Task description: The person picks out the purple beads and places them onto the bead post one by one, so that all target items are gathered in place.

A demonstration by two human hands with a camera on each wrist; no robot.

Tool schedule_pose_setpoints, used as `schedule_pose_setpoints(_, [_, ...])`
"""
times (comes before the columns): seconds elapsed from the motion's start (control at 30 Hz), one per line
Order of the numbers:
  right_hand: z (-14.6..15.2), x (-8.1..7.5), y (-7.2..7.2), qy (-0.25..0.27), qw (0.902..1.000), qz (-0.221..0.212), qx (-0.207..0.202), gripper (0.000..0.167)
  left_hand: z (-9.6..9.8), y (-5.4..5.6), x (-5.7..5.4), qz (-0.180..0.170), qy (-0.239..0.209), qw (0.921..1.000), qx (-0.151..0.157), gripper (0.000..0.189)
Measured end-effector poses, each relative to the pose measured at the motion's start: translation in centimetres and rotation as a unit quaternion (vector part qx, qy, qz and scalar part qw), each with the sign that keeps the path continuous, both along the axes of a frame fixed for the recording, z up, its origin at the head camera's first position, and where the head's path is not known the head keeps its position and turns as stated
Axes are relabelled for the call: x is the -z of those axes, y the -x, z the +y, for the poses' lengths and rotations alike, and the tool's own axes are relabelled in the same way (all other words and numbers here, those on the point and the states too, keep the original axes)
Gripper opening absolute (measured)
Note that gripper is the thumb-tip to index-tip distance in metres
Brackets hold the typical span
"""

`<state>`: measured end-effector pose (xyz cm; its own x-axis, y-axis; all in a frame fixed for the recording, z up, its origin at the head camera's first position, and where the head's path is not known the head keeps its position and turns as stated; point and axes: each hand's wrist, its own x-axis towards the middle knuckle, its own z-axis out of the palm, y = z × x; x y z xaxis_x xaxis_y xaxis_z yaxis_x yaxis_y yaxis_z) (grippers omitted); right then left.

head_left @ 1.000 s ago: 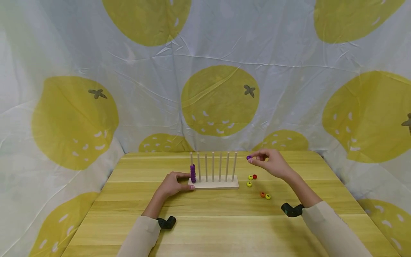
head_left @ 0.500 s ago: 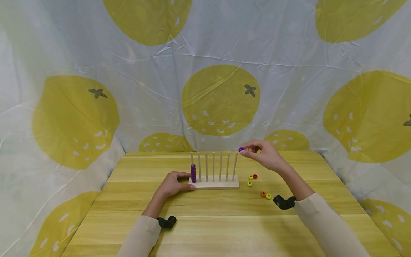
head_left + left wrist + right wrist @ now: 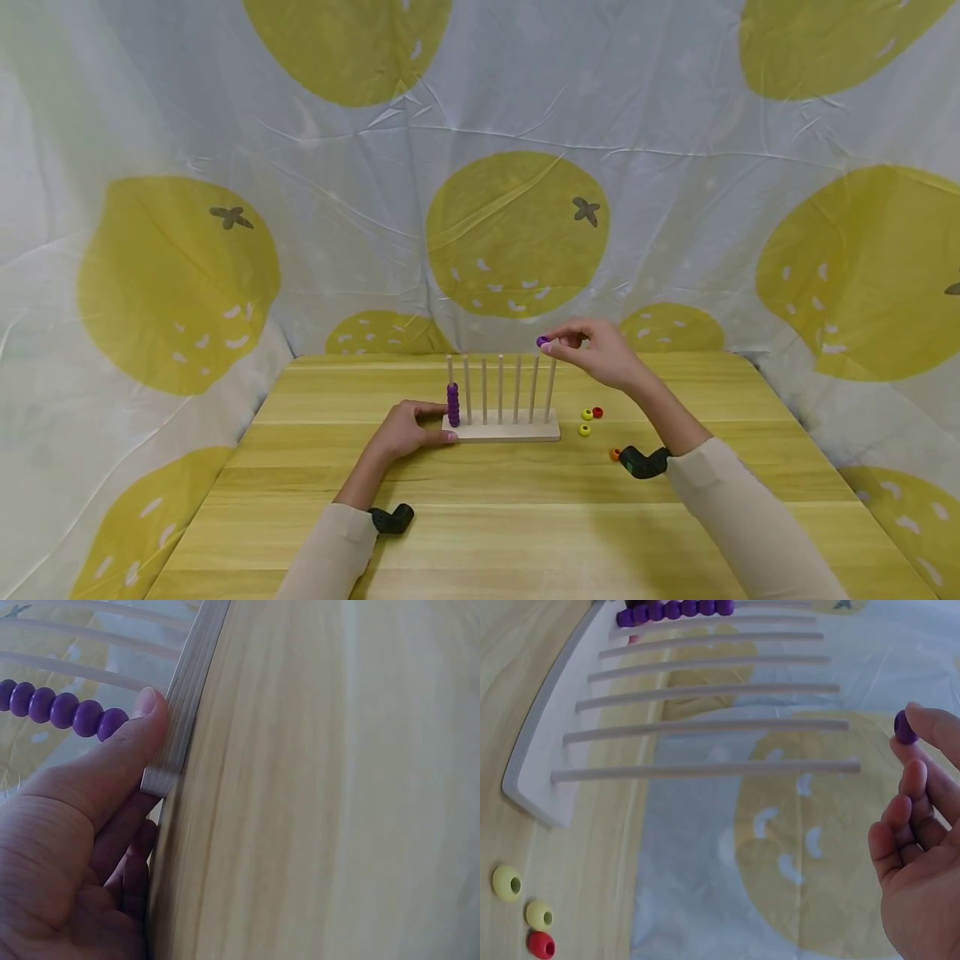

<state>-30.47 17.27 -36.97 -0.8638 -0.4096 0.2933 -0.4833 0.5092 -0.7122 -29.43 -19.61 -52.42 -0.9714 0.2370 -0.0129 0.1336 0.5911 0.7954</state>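
Note:
A pale wooden peg rack (image 3: 506, 431) stands on the table with a row of upright pegs. Its leftmost peg carries a stack of purple beads (image 3: 453, 406); the other pegs are bare. My left hand (image 3: 401, 432) grips the left end of the base, its thumb (image 3: 142, 724) along the front edge. Thumb and index finger of my right hand (image 3: 600, 354) pinch one purple bead (image 3: 905, 727) by its sides. This bead is held above the peg tops at the rack's right end, apart from the pegs in the right wrist view.
Right of the rack lie two yellow beads (image 3: 584, 431) and a red bead (image 3: 597, 412). Nearer me, an orange bead (image 3: 615, 454) sits beside the black camera (image 3: 643, 462) on my right wrist. A lemon-print cloth (image 3: 517, 233) hangs behind the table (image 3: 480, 533).
My right hand has moved left and up with the purple bead, from beside the rack to over its right end. The right wrist camera now covers a yellow bead. My left hand stays put.

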Motion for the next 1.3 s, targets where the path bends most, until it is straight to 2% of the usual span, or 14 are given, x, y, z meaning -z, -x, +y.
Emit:
schedule_pose_setpoints(0.5, [-3.8,-0.6,1.1,0.008,0.9995,0.006,-0.030,0.028,-0.1,0.3,-0.2,-0.005,0.000,1.0000,0.003,0.061])
schedule_pose_setpoints(1.0, [-7.7,-0.7,1.5,0.017,0.9972,-0.025,-0.068,0.024,0.0,0.2,-0.3,0.000,-0.003,1.0000,0.006,0.059])
schedule_pose_setpoints(1.3, [-9.7,-0.9,1.7,-0.012,0.9960,-0.012,-0.088,0.024,0.0,0.2,0.0,-0.002,0.004,1.0000,0.004,0.060])
